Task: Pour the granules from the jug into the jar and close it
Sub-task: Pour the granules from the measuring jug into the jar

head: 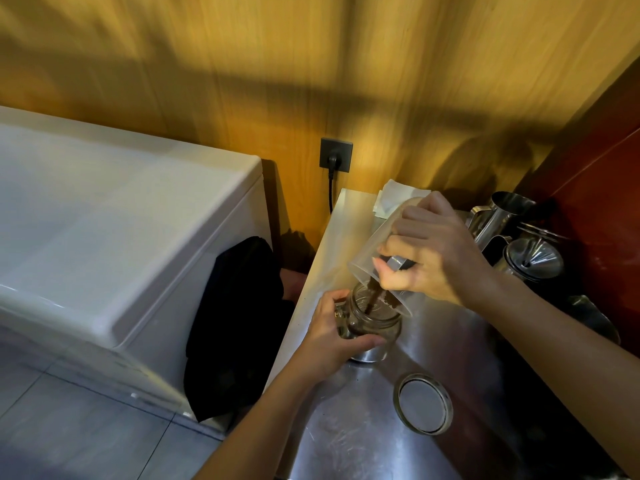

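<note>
A clear plastic jug is tipped steeply, mouth down, over an open glass jar that stands on the steel counter. Dark brown granules run in a thin stream from the jug's lip into the jar. My right hand grips the jug by its handle. Around the jar's left side, low down, my left hand holds it steady. The jar's round lid, metal-rimmed with a pale centre, lies flat on the counter to the front right of the jar.
Steel pitchers and a metal funnel stand at the counter's back right by a red wall. A folded white cloth lies at the back. A white chest appliance with a black cloth on its side stands left. A wall socket has a plug in it.
</note>
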`<action>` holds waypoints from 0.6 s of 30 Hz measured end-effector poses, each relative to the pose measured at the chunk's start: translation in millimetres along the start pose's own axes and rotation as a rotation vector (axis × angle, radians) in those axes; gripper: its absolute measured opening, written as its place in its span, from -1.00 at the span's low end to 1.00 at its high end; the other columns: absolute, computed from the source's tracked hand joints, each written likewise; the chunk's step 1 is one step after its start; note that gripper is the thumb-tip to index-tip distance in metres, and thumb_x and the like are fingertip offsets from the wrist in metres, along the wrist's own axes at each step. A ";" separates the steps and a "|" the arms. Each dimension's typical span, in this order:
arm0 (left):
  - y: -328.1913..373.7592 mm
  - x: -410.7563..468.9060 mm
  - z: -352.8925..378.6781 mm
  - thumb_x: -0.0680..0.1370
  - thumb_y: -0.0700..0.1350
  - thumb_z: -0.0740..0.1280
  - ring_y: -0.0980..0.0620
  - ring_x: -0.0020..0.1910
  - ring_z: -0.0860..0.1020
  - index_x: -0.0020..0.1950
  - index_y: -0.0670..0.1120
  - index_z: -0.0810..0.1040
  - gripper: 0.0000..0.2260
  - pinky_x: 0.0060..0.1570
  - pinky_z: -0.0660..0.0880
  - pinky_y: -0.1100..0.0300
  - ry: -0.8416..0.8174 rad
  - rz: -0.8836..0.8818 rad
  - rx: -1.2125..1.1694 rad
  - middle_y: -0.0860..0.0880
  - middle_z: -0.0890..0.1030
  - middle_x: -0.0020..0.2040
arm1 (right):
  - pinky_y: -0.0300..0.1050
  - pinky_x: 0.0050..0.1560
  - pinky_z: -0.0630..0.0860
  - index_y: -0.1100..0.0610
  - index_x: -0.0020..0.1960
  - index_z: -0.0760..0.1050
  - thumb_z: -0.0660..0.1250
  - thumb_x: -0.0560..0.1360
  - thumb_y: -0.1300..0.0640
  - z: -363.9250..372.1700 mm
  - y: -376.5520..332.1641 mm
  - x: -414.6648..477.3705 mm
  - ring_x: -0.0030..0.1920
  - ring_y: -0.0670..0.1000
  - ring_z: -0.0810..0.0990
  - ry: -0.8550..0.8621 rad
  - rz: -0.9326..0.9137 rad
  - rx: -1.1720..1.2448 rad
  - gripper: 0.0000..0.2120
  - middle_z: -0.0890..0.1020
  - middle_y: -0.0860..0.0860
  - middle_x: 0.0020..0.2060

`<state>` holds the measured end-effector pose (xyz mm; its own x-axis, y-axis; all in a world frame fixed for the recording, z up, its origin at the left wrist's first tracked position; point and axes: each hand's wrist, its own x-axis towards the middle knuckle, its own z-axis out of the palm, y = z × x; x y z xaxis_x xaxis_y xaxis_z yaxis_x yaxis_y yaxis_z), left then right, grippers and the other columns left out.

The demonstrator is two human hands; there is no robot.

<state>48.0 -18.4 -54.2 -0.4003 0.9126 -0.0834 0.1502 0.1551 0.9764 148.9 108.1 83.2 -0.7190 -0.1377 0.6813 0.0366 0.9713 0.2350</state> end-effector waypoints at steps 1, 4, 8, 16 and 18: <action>-0.2 0.4 0.0 0.20 0.09 0.56 -0.02 0.26 0.45 0.13 0.27 0.29 -0.38 0.32 0.42 -0.08 -0.001 -0.003 -0.005 -0.05 0.46 0.26 | -0.01 -0.32 0.34 0.24 -0.44 0.54 0.32 0.41 0.14 0.1 0.1 -0.2 -0.48 0.09 0.47 0.011 -0.003 -0.003 -0.72 0.52 0.09 -0.54; -0.8 1.3 0.5 0.21 0.08 0.57 0.00 0.26 0.46 0.18 0.21 0.29 -0.34 0.32 0.42 -0.08 -0.002 -0.012 -0.011 -0.05 0.45 0.26 | 0.00 -0.35 0.38 0.24 -0.45 0.54 0.31 0.41 0.13 0.1 0.6 0.3 -0.49 0.08 0.47 0.018 -0.011 -0.001 -0.71 0.51 0.09 -0.56; -0.2 2.9 1.7 0.22 0.04 0.57 0.01 0.25 0.46 0.25 0.09 0.30 -0.30 0.32 0.42 -0.06 0.002 -0.011 -0.015 -0.07 0.46 0.26 | -0.02 -0.34 0.40 0.25 -0.44 0.55 0.31 0.40 0.14 -0.6 2.0 -0.8 -0.49 0.09 0.49 0.031 -0.012 0.012 -0.72 0.53 0.10 -0.54; -3.4 4.9 4.1 0.19 0.14 0.55 0.07 0.22 0.46 0.12 0.29 0.28 -0.37 0.27 0.45 0.09 0.011 0.007 0.012 -0.03 0.46 0.25 | -0.02 -0.34 0.44 0.24 -0.42 0.57 0.31 0.41 0.14 4.0 4.8 -3.5 -0.49 0.09 0.49 0.048 -0.029 0.017 -0.73 0.53 0.09 -0.54; -5.6 5.7 5.3 0.16 0.16 0.55 0.04 0.22 0.48 0.11 0.30 0.29 -0.37 0.27 0.46 0.02 0.023 0.006 -0.008 -0.04 0.47 0.23 | -0.01 -0.34 0.45 0.23 -0.44 0.56 0.32 0.41 0.14 4.6 6.8 -4.2 -0.49 0.09 0.48 0.062 -0.045 0.021 -0.72 0.52 0.08 -0.54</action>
<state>49.7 -12.1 -61.2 -0.4196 0.9048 -0.0726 0.1456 0.1460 0.9785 149.0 116.2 78.7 -0.6754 -0.1919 0.7121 -0.0092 0.9677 0.2521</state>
